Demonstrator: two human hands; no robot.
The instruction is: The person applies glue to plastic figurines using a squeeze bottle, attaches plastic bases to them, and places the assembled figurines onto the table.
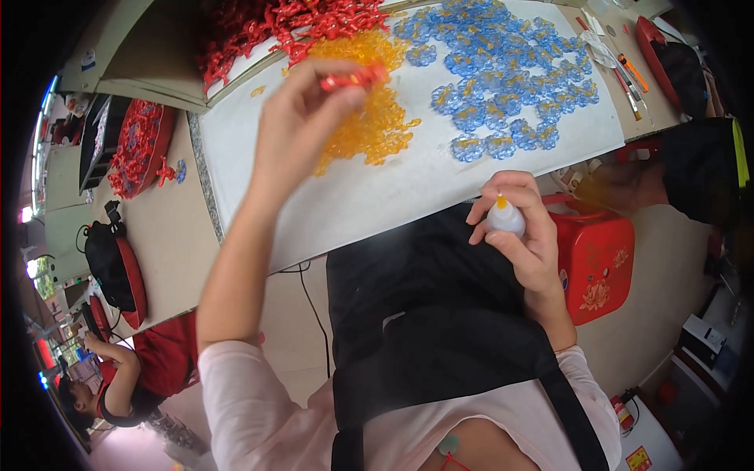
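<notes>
So the left hand (302, 114) has its thumb and fingers clamped on a small shiny red plastic figure piece (353, 78), up in front of a loose heap of translucent amber-yellow plastic pieces (369, 129). The piece is a bit blurred, so I can't make out its exact shape. The right hand (528, 228) is curled around a small white rounded squeeze bottle with a yellow-orange tip (504, 221), nozzle pointing up. It's well apart from the left one, right by the near edge of the white work sheet (440, 177).

Room-wise, between the two grips there's a decent stretch of plain white, and more to the left of the left wrist. Just past the left fingers it gets tight: a big pile of glossy red plastic figures (298, 27) lies beyond, with a grey-green panel (153, 59) off to the left. Beyond the bottle hand, clear-blue flower-shaped pieces with yellow bits on them (503, 78) cover much of the sheet. A red plastic stool (605, 259) sits to the right of that hand, and a black apron (424, 314) is on its near side.
</notes>
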